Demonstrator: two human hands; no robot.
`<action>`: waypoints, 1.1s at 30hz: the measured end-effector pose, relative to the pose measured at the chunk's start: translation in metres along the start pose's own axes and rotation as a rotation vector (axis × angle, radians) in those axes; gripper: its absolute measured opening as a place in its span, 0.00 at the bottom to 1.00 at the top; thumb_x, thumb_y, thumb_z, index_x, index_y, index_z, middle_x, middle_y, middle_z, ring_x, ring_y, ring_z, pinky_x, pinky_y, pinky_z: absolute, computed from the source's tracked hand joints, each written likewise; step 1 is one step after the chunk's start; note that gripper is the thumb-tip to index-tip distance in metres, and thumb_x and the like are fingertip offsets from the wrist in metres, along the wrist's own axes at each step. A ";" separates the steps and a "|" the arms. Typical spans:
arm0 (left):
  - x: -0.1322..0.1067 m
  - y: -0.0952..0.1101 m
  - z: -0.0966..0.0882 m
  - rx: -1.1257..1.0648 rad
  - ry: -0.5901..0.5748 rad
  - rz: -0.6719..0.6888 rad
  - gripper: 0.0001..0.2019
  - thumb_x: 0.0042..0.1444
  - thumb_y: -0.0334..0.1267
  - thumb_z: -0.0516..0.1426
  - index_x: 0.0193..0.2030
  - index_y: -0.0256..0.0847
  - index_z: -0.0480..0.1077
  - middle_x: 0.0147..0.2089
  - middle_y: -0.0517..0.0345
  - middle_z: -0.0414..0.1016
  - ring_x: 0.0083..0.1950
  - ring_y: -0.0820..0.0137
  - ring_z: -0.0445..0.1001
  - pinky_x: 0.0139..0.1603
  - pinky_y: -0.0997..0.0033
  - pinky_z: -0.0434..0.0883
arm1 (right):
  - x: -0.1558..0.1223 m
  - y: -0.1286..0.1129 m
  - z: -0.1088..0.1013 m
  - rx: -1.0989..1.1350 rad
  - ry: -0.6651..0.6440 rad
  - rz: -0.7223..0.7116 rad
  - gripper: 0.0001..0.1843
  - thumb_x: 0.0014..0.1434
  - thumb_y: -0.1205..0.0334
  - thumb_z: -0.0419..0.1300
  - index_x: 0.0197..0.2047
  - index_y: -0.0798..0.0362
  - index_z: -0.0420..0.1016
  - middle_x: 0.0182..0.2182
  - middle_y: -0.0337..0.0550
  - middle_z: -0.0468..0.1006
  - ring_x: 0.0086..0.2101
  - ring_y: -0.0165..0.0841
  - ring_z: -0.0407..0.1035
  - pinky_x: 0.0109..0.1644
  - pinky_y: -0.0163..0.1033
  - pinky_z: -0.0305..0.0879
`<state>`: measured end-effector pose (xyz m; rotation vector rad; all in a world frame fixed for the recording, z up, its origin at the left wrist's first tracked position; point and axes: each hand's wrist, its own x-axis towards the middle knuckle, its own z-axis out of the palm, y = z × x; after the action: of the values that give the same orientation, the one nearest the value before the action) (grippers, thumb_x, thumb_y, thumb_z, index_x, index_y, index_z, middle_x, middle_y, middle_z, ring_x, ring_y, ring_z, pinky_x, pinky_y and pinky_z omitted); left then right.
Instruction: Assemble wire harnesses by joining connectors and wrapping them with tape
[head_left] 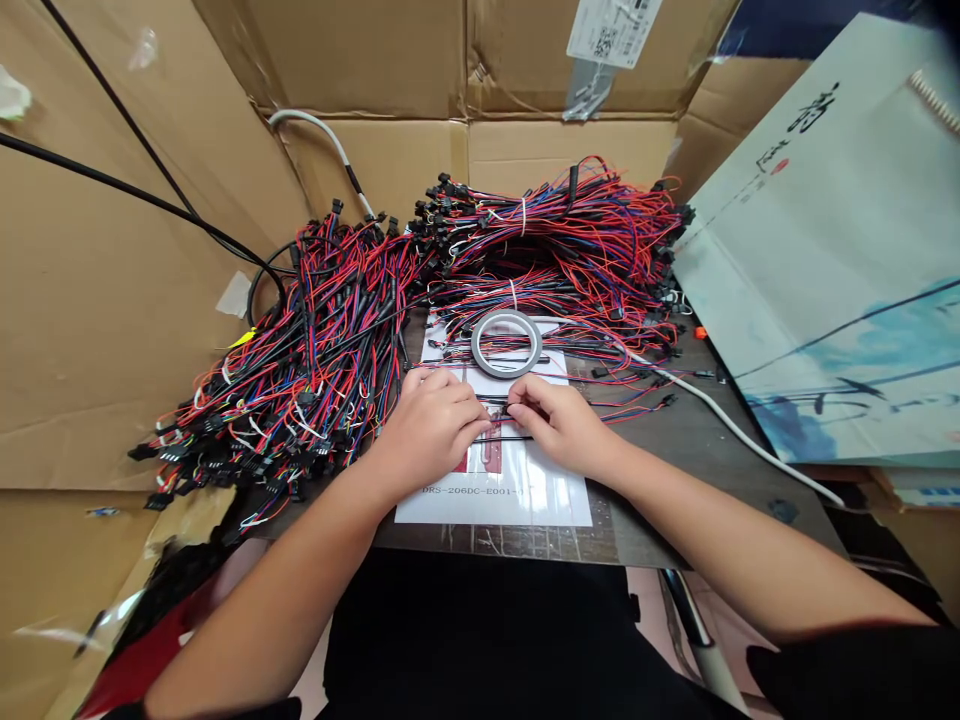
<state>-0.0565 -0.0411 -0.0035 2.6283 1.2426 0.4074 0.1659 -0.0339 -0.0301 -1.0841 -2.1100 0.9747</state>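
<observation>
My left hand [429,422] and my right hand [559,420] rest close together on a white printed sheet [501,492] at the table's front. Both have their fingers curled and pinched on a thin black wire harness [504,412] that runs between them across the sheet. Just beyond my fingers lies a flat grey roll of tape [507,343]. A big heap of red, blue and black wire harnesses [315,350] with black connectors sits to the left. Another bundled heap [562,250] sits behind the tape.
Brown cardboard box flaps [112,300] wall in the left and back. A pale paper bag [840,270] leans at the right. A white cable [735,430] crosses the dark table [697,450] towards the right. Black cables [150,200] run over the left cardboard.
</observation>
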 end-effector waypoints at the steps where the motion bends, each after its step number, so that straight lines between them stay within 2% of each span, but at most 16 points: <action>1: 0.000 0.000 0.000 -0.004 -0.004 0.001 0.14 0.67 0.43 0.51 0.38 0.42 0.76 0.38 0.56 0.77 0.47 0.65 0.66 0.55 0.54 0.55 | 0.000 0.001 0.000 0.010 0.003 0.005 0.04 0.67 0.62 0.52 0.38 0.52 0.63 0.27 0.35 0.68 0.28 0.28 0.62 0.35 0.34 0.56; 7: 0.000 -0.001 0.002 -0.017 -0.022 0.016 0.15 0.68 0.43 0.50 0.37 0.42 0.76 0.38 0.55 0.77 0.47 0.64 0.66 0.55 0.55 0.55 | 0.001 0.002 0.000 0.033 0.028 0.003 0.05 0.68 0.60 0.50 0.39 0.51 0.60 0.27 0.34 0.66 0.28 0.28 0.61 0.34 0.34 0.56; 10: 0.001 -0.002 0.002 -0.010 -0.024 0.027 0.14 0.68 0.42 0.50 0.38 0.42 0.76 0.38 0.55 0.77 0.47 0.65 0.66 0.55 0.55 0.55 | -0.002 -0.004 -0.009 -0.102 0.013 0.030 0.04 0.68 0.60 0.48 0.40 0.50 0.59 0.27 0.35 0.68 0.27 0.29 0.62 0.34 0.35 0.55; 13: 0.000 -0.005 0.001 0.001 -0.010 0.015 0.14 0.67 0.41 0.51 0.37 0.43 0.76 0.38 0.56 0.77 0.47 0.65 0.66 0.55 0.54 0.54 | -0.011 -0.006 -0.031 -0.356 -0.002 0.105 0.04 0.68 0.59 0.48 0.41 0.48 0.61 0.26 0.35 0.69 0.26 0.31 0.63 0.32 0.36 0.53; 15: -0.001 -0.007 0.000 0.006 -0.005 -0.004 0.14 0.67 0.41 0.51 0.36 0.43 0.75 0.38 0.57 0.77 0.47 0.65 0.66 0.56 0.53 0.54 | -0.021 0.000 -0.050 -0.480 0.033 0.168 0.05 0.68 0.58 0.48 0.43 0.48 0.62 0.25 0.36 0.70 0.25 0.33 0.65 0.31 0.36 0.53; 18: -0.001 -0.008 -0.002 -0.004 0.000 -0.014 0.14 0.67 0.41 0.51 0.36 0.43 0.76 0.38 0.56 0.78 0.46 0.65 0.66 0.55 0.53 0.54 | -0.043 0.019 -0.077 -0.652 0.097 0.208 0.07 0.68 0.56 0.48 0.44 0.48 0.63 0.26 0.38 0.74 0.25 0.35 0.69 0.30 0.37 0.54; 21: 0.000 -0.006 -0.001 -0.035 -0.008 0.011 0.14 0.67 0.43 0.51 0.37 0.43 0.76 0.38 0.56 0.78 0.46 0.65 0.66 0.56 0.54 0.54 | -0.064 0.038 -0.091 -0.727 0.141 0.197 0.09 0.68 0.56 0.49 0.45 0.49 0.65 0.28 0.41 0.77 0.26 0.36 0.72 0.30 0.37 0.57; 25: 0.001 -0.001 0.001 -0.034 -0.017 0.020 0.15 0.68 0.44 0.50 0.37 0.43 0.76 0.38 0.56 0.79 0.47 0.65 0.66 0.56 0.53 0.54 | -0.080 0.053 -0.091 -0.775 0.097 0.143 0.11 0.68 0.55 0.48 0.44 0.49 0.68 0.27 0.41 0.77 0.24 0.36 0.71 0.29 0.38 0.58; 28: 0.001 0.000 0.001 -0.026 -0.020 0.006 0.16 0.68 0.44 0.50 0.37 0.44 0.77 0.39 0.57 0.79 0.47 0.65 0.67 0.56 0.54 0.54 | -0.081 0.060 -0.089 -0.745 0.151 0.125 0.11 0.68 0.55 0.49 0.44 0.50 0.68 0.27 0.42 0.77 0.24 0.35 0.72 0.29 0.37 0.60; 33: 0.003 0.000 0.001 -0.046 -0.035 -0.006 0.15 0.67 0.45 0.51 0.37 0.45 0.77 0.39 0.59 0.79 0.47 0.66 0.67 0.56 0.55 0.54 | -0.076 0.067 -0.089 -0.821 0.190 0.123 0.12 0.69 0.56 0.49 0.45 0.51 0.70 0.33 0.46 0.80 0.29 0.38 0.75 0.31 0.39 0.62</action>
<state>-0.0547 -0.0386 -0.0042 2.5808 1.2158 0.3832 0.3003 -0.0403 -0.0449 -1.6184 -2.3370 -0.0078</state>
